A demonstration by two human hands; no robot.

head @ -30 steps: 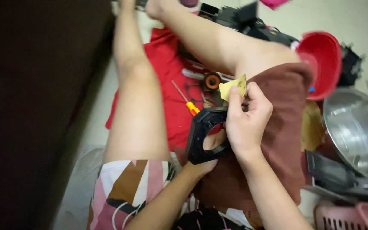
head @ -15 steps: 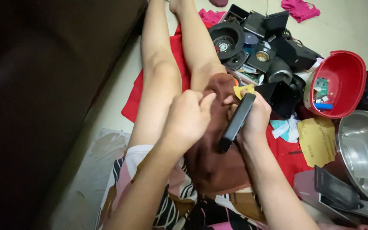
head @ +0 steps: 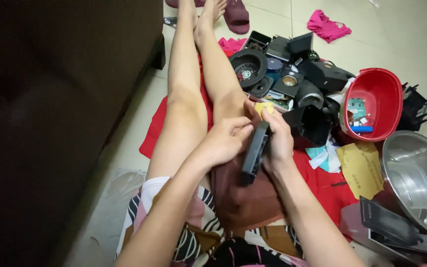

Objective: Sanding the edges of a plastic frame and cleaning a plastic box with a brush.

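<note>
— What do you see, biggest first?
— Dark sofa (head: 50, 123) fills the left. Steel bowl (head: 418, 180) lower right, red tub (head: 376, 101) upper right.
— And my hands?
— Centre frame, over the brown cloth (head: 243, 198). Left hand (head: 223, 141) and right hand (head: 277, 141) both grip a flat black plastic part (head: 254, 153), now turned edge-on; a second ago its face showed.

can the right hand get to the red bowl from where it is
Probably yes, once it lets go. The right hand now holds the black part with the left hand. The red bowl sits open-topped to its right, beyond a black box.
</note>
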